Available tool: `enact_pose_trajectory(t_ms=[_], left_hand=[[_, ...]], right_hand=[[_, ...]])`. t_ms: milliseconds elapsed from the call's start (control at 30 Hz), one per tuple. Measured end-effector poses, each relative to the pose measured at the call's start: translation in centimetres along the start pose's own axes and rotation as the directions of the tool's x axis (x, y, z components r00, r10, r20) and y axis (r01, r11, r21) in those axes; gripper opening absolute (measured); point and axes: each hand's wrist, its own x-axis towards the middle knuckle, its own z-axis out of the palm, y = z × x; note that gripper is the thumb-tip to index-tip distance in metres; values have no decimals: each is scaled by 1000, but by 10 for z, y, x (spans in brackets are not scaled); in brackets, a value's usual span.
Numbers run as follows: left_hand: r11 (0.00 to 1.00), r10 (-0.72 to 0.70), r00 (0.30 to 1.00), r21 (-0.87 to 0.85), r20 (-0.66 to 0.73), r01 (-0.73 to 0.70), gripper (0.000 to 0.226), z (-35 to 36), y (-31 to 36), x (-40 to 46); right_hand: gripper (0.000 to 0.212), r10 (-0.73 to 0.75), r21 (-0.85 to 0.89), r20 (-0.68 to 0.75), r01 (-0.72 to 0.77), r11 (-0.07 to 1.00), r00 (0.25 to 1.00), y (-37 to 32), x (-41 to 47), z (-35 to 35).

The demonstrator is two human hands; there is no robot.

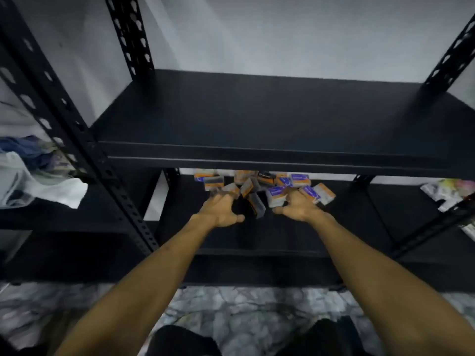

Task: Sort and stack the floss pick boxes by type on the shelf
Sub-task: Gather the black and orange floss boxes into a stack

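Loose pile of floss pick boxes [264, 187], orange and purple, jumbled on the lower shelf [295, 235] at frame centre, partly hidden under the upper shelf [257, 111]. Left hand [221, 209] at the pile's left edge, fingers spread and blurred; whether it holds anything can't be told. Right hand [295, 208] at the pile's right side, fingers on a purple box [276, 196], grip unclear from blur. Plastic bags [25, 176] on the neighbouring rack, mid-left. Marbled floor [244, 317] along the bottom.

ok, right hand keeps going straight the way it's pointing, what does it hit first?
Probably the purple-and-orange floss pick box at the right hand's fingertips, on the near edge of the jumbled pile; blur hides whether they already touch.
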Motion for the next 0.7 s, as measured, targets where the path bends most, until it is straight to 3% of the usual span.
enact_pose_trajectory(t_ms=[100,167,233,333,467,567,700], left_hand=[[994,32,997,106,-74,-25,72,46,-15,44],[979,4,983,203,-183,34,70,77,-32,73],[947,-41,921,279,-386,159,65,110,-55,102],[948,-144,785,145,-602,285,68,145,-94,134],[986,-168,704,-118,-691,119,65,177,-128,163],[980,-124,620,-195,-774,-48,65,191,-139,166],[928,-191,644,-351,-741,-128,59,195,-134,148]], right_hand=[[57,-46,22,-43,47,999,998,22,40,36],[65,-82,34,-86,85,996,993,40,69,65],[75,-126,66,-121,135,989,985,62,98,100],[74,-208,139,-209,240,961,955,84,140,144],[50,-346,156,-408,438,885,845,100,169,175],[45,-428,156,-507,568,808,748,113,178,184],[43,-489,142,-522,637,758,699,125,177,189]])
